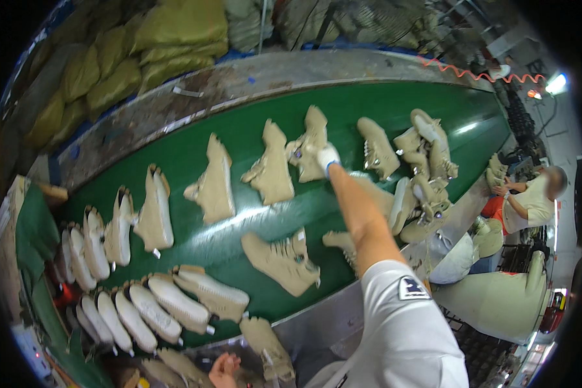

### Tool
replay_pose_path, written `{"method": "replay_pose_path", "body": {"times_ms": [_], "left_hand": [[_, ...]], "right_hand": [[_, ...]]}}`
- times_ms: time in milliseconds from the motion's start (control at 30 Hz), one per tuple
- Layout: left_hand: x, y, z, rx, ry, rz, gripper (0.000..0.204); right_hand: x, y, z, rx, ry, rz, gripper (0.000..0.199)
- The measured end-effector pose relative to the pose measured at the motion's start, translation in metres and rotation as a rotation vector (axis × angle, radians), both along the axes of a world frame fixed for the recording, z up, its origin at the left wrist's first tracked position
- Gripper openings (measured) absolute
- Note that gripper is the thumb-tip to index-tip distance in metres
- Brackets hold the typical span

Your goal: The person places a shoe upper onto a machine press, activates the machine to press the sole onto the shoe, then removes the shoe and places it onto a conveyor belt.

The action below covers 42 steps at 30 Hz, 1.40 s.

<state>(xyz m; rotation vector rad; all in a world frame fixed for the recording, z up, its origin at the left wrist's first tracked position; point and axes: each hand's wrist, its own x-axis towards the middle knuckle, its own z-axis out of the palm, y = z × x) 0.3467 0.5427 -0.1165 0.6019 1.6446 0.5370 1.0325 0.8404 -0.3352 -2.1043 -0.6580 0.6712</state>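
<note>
Tan boot and right hand are seen together just past 12 o'clock from the middle of the view. The boot is laid on a green belt and is touched at its 4 o'clock side by the hand, which is covered in white; whether it is gripped cannot be told, as the fingers are not made out. At 7 o'clock the left hand is partly cut off by the lower edge, its fingers slightly curled; whether anything is held cannot be told. A loose boot is placed just beside it, near 6 o'clock. A row of pale-soled boots is lined up at 8 o'clock, and a pile of boots is heaped between 2 and 3. At 3 o'clock a co-worker is seen.
</note>
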Motion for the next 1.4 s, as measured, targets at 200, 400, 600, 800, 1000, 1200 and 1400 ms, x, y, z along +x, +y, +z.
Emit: {"method": "replay_pose_path", "body": {"times_ms": [200, 400, 600, 800, 1000, 1200, 1400], "left_hand": [[0.023, 0.010, 0.047, -0.076, -0.133, -0.038, 0.043], [-0.022, -0.027, 0.072, -0.016, -0.107, 0.049, 0.041], [-0.022, -0.028, 0.126, 0.348, -0.095, 0.002, 0.050], [-0.063, -0.066, 0.173, 0.552, 0.027, 0.214, 0.049], [-0.200, -0.251, 0.218, 0.608, -0.220, 0.724, 0.023], [-0.247, -0.404, 0.234, 0.509, 0.194, 1.177, 0.024], [-0.282, -0.499, 0.205, 0.602, 0.220, 1.548, 0.031]], "right_hand": [[0.007, -0.031, -0.002, 0.011, 0.031, 0.116, 0.031], [-0.139, -0.159, 0.188, 0.576, 0.912, 0.412, 0.050], [-0.353, -0.261, 0.213, 0.566, 1.865, 0.599, 0.034], [-0.533, -0.344, 0.169, 0.166, 1.725, 0.975, 0.028], [-0.679, -0.426, 0.387, -0.225, 1.625, 1.174, 0.065], [-0.800, -0.517, 0.387, -0.562, 1.611, 1.391, 0.067], [-0.898, -0.593, 0.359, -0.653, 1.458, 1.574, 0.049]]}}
